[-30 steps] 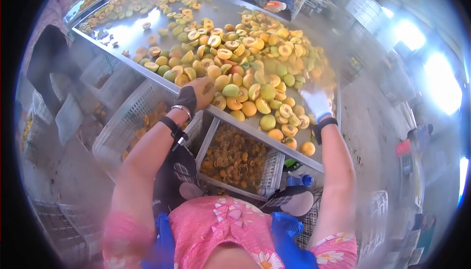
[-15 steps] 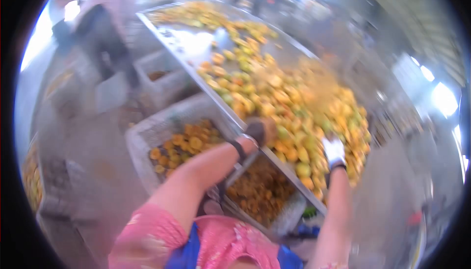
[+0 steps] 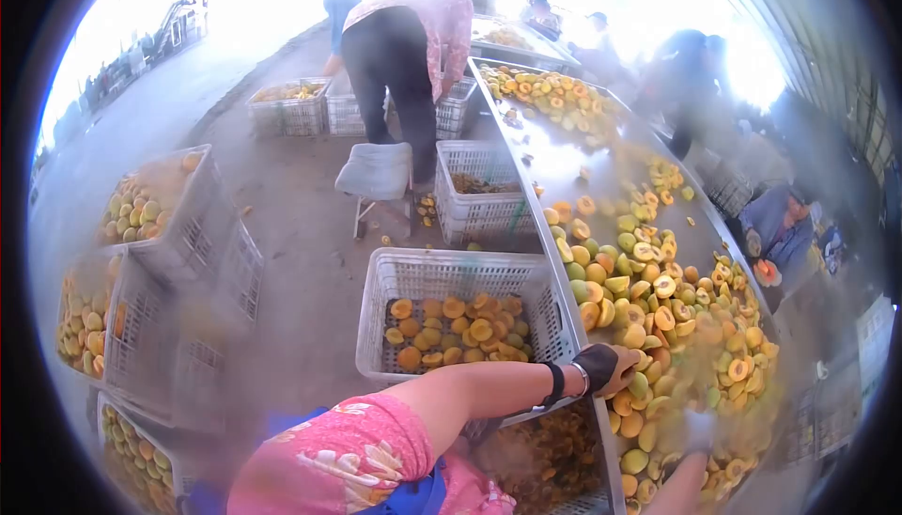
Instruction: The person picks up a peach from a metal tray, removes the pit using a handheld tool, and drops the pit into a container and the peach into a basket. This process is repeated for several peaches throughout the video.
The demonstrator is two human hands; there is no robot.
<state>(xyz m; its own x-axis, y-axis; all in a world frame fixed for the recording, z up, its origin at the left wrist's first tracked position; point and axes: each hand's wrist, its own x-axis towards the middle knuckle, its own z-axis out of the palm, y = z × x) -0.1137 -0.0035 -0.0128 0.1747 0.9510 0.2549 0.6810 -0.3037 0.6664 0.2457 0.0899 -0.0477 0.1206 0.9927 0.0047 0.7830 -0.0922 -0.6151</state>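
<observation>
While your left hand (image 3: 609, 368) rests against fruit (image 3: 663, 318) heaped just beyond it, your right hand (image 3: 697, 430) blurs nearby; neither grip can be told. You seem mid-handling; next calls for sure fingering.

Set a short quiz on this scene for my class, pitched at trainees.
1. True or false: the left hand wears a dark glove that leaves fingers bare.
2. The stool stands on: A) a crate; B) the floor; C) a pallet.
3. What lies around the right hand on the metal table?

Key:
1. True.
2. B.
3. Stone fruit, many visibly halved.
</observation>
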